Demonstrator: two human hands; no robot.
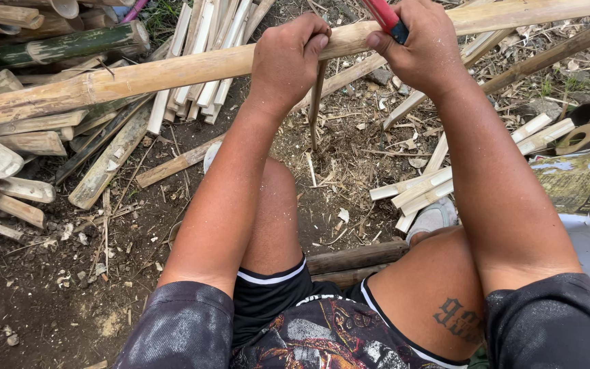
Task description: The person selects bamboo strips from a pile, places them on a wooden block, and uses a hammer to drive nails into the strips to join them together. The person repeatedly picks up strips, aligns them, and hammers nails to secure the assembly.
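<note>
Head view: left hand [288,58] closed around a long bamboo pole [138,76] lying crosswise above the knees, a thin bamboo strip [316,102] hanging beneath its fingers. Right hand [421,48] closed on a red-handled tool [385,17] at the pole. Split bamboo slats [199,65] and shavings cover the ground [49,287].

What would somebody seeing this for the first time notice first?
Probably the two hands at the top centre: the left hand grips a long pale bamboo pole that runs across the frame, with a thin strip hanging below it, while the right hand clasps a red-handled tool against the pole. Next come the split bamboo slats heaped on the dirt at upper left, with more at right.
</note>
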